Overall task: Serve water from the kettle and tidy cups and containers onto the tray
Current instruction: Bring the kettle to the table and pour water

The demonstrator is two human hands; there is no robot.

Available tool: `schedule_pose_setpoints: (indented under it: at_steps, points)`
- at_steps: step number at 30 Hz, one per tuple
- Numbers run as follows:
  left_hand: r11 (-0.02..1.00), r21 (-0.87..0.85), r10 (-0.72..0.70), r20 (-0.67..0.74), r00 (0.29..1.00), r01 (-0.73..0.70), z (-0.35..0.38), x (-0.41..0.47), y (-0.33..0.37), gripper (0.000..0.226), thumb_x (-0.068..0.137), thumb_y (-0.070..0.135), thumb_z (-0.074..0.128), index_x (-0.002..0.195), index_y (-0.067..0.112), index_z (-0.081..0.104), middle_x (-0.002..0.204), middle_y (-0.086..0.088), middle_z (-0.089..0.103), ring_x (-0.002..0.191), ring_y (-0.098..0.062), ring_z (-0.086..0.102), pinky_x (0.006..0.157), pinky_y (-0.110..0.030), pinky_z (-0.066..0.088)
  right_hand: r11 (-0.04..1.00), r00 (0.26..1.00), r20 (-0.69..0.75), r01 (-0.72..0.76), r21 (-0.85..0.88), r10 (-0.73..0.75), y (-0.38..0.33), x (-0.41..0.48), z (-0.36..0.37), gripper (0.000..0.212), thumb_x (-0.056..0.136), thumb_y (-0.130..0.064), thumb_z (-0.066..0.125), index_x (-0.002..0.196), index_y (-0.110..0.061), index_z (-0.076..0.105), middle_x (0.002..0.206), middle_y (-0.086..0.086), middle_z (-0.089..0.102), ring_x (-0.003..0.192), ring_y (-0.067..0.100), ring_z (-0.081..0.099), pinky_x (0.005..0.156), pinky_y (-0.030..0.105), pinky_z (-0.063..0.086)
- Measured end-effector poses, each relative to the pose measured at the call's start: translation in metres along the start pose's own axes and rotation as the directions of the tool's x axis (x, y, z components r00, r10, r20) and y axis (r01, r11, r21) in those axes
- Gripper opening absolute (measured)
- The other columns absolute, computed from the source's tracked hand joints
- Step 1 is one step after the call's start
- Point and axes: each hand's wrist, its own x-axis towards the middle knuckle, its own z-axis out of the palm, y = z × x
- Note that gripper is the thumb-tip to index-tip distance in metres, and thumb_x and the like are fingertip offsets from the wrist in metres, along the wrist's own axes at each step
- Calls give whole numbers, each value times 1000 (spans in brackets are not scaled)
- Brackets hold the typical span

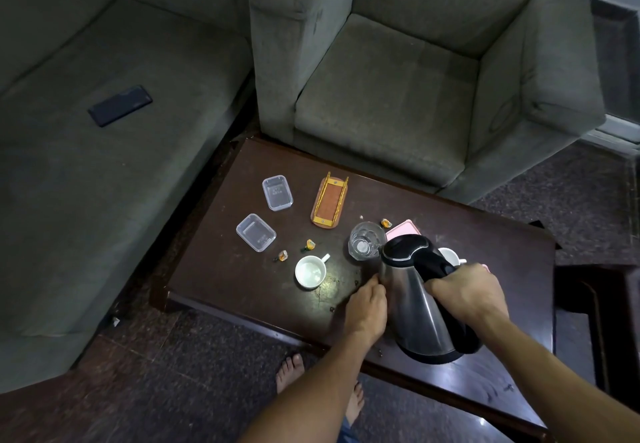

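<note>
A steel kettle (412, 304) with a black lid is tilted, its spout over a clear glass (365, 240). My right hand (464, 292) grips the black handle. My left hand (367, 307) rests against the kettle's steel side. A white cup (310, 272) stands left of the glass. Behind the kettle a second white cup (450, 255) sits on a pink tray (401, 229), both mostly hidden. Two clear plastic containers (277, 192) (256, 232) lie at the table's left.
An orange-and-yellow holder (329, 203) lies in the middle of the dark wooden table (221, 269). Wrapped candies (310, 244) (283, 255) (386, 223) are scattered about. A grey armchair (398, 79) and a sofa with a phone (119, 105) stand behind. My bare feet (290, 371) are below.
</note>
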Motion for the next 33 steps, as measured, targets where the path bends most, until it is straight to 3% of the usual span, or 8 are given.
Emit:
schedule_pose_setpoints:
  at_steps: [8, 33]
  points:
    - [1000, -31, -3, -5, 1000, 3, 2, 0, -3, 40, 101, 14, 34, 124, 17, 66, 128, -19, 68, 118, -43, 62, 102, -51, 52, 1000, 1000, -1, 0, -11, 0, -1, 0, 0, 21, 63, -33, 72, 66, -14, 65, 61, 2, 63, 58, 21, 61, 50, 26, 44]
    - [1000, -9, -5, 2, 1000, 5, 0, -2, -2, 39, 101, 16, 35, 127, 13, 64, 130, -20, 67, 121, -42, 60, 106, -49, 49, 1000, 1000, -8, -5, -11, 5, -3, -3, -3, 20, 63, -33, 70, 67, -15, 64, 61, 1, 64, 59, 20, 60, 51, 27, 43]
